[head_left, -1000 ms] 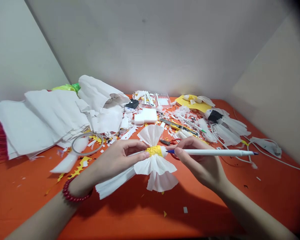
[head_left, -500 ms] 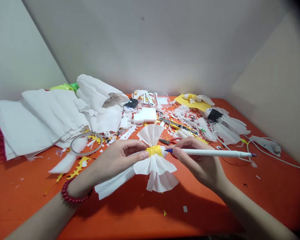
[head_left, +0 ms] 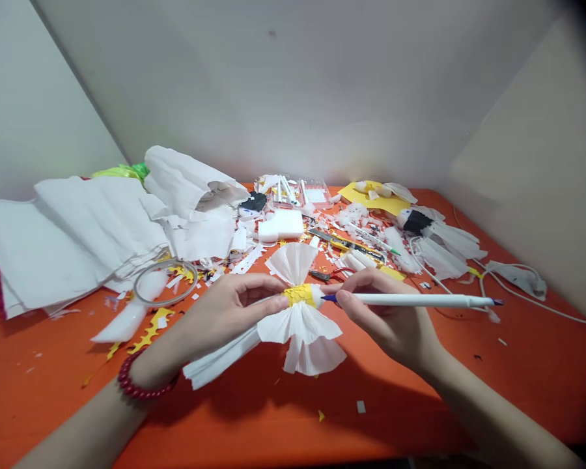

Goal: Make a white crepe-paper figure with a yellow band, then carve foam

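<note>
With the paper figure (head_left: 301, 296) as the middle of the clock and 12 o'clock at the far side, the left hand (head_left: 234, 303) sits at 9 o'clock, its thumb and fingers pinching the yellow scaled band. White crepe flares spread from that band at 12 and between 5 and 6 o'clock, and a long pleated tail (head_left: 224, 358) runs out below the left hand toward 8 o'clock. The figure is held above the orange desk (head_left: 249, 430), near its centre, with its white end toward 3 o'clock. On that side the right hand (head_left: 395, 319) grips a white pen (head_left: 410, 299) close to its blue-violet tip, thumb and fingers closed around it; the tip is right at the white end, though contact cannot be made out. A red bead bracelet (head_left: 144, 385) circles the left wrist. Around them, a ring-shaped roll (head_left: 165, 302) lies at 9 o'clock, large white crepe sheets (head_left: 88, 234) between 9 and 10, and a white foam-like block (head_left: 280, 225) near 12. Red-handled scissors (head_left: 321, 276) and a yellow cutter (head_left: 342, 243) lie between 1 and 2, a black-banded figure (head_left: 417, 222) at 2, and a white cable (head_left: 542, 309) at 3.
</note>
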### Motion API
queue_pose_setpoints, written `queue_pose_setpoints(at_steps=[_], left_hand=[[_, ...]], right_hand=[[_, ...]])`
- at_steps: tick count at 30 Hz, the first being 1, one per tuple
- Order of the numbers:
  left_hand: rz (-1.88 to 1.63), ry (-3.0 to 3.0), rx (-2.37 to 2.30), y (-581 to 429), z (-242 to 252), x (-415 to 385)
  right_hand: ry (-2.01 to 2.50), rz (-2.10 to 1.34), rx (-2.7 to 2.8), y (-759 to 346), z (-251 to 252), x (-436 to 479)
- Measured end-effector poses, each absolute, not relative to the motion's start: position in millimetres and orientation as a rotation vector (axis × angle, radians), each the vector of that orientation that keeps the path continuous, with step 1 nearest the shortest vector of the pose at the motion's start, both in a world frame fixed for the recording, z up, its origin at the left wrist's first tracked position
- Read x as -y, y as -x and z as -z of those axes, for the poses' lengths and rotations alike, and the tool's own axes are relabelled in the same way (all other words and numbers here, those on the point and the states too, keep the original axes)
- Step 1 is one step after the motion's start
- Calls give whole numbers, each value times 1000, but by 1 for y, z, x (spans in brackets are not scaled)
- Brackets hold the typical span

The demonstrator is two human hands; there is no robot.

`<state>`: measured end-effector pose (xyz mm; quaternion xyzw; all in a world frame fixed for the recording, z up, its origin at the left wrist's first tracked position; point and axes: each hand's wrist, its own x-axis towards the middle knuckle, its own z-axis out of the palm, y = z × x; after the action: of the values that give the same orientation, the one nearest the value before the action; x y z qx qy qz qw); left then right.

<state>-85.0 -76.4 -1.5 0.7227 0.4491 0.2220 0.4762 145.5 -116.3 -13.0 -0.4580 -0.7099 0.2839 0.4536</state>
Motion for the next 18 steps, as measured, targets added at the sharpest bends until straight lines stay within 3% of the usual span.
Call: queue_pose_setpoints(at_steps=[8,14,18], left_hand=[[-504,-1867,-1129,86,3,72],[-509,-1942,-1188,92,7,67],[-475,-1925,-1165,93,11,63]], right_hand=[[1163,-880,1747,-157,14,112],[1432,-1298,1833,-188,3,99],[1669,-1321,1740,-203,2,96]])
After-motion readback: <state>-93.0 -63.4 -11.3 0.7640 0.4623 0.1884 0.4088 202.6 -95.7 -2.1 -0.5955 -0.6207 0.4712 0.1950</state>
